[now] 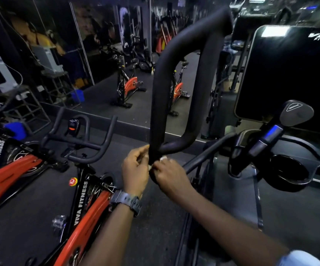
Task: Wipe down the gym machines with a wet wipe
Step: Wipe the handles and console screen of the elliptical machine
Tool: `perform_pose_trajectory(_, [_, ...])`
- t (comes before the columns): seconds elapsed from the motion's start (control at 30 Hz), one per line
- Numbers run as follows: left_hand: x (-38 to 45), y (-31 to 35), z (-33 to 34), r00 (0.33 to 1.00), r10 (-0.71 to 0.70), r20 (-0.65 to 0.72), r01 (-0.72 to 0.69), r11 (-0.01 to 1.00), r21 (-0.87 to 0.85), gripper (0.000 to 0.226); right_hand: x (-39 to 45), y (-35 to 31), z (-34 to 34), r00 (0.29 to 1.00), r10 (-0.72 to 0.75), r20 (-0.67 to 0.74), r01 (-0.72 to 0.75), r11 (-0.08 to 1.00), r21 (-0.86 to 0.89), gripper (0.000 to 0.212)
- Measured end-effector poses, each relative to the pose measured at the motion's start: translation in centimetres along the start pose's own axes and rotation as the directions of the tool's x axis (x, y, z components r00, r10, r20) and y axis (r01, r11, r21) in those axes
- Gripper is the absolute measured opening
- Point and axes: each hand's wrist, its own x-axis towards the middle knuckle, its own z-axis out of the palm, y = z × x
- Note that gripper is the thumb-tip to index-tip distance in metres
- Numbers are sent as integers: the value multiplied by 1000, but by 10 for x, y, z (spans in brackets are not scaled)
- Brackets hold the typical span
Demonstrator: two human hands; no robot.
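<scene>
A black padded loop handle [160, 89] of a gym machine rises in the middle of the head view. Both hands meet at its lower end. My left hand [136, 169], with a dark watch on its wrist, curls its fingers against the left side of the bar. My right hand [167, 173] grips the bar from the right with a white wet wipe [163, 159] bunched under its fingers. Only small white bits of the wipe show, above the knuckles and between the two hands.
A red and black spin bike [90, 204] stands just left of my arms, a second bike [11, 169] further left. The machine's dark console [289, 73] and its cup holder [287, 169] are at the right. Mirrors line the wall behind, showing more bikes.
</scene>
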Motion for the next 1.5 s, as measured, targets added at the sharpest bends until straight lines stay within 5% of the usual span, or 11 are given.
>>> perform_pose_trajectory(0.13, [-9, -19, 2, 999, -49, 0, 49, 998, 38, 32, -33, 16, 20, 991, 49, 123, -69, 983, 172, 24])
perform_pose_trajectory(0.33, [-16, -29, 9, 998, -43, -36, 47, 994, 100, 31, -26, 12, 29, 922, 375, -99, -254, 777, 576, 22])
perform_pose_trajectory(0.5, [-33, -44, 23, 992, -129, -5, 129, 988, 88, 31, -74, 24, 77, 932, 357, 61, -322, 741, 589, 21])
perform_pose_trajectory(0.67, [-44, -57, 37, 985, -171, -29, 173, 982, 81, 23, -60, 12, 75, 875, 453, 172, -424, 543, 725, 34])
perform_pose_trajectory(0.77, [-45, -66, 40, 974, -217, -63, 218, 976, 22, 21, -73, 13, 78, 924, 355, 142, -350, 638, 686, 36])
perform_pose_trajectory(0.9, [-51, -78, 51, 950, -303, -78, 303, 953, -15, 24, -102, 73, 97, 954, 283, 96, -298, 893, 337, 36])
perform_pose_trajectory(1.03, [-53, -88, 72, 893, -440, -98, 410, 883, -229, 21, -80, 32, 84, 923, 296, 247, -381, 797, 469, 51])
perform_pose_trajectory(1.17, [-53, -86, 81, 812, -582, -49, 503, 740, -447, 28, -95, 94, 98, 979, 114, 171, -163, 939, 303, 54])
perform_pose_trajectory(1.3, [-52, -88, 85, 783, -618, -64, 517, 706, -484, 25, -83, 133, 95, 936, 321, 146, -346, 915, 207, 43])
perform_pose_trajectory(1.4, [-52, -93, 86, 791, -605, -86, 514, 735, -441, 27, -90, 72, 89, 984, 104, 145, -137, 960, 242, 63])
perform_pose_trajectory(1.5, [-51, -96, 84, 796, -599, -80, 509, 736, -446, 29, -98, 121, 105, 996, 27, 89, -46, 974, 221, 58])
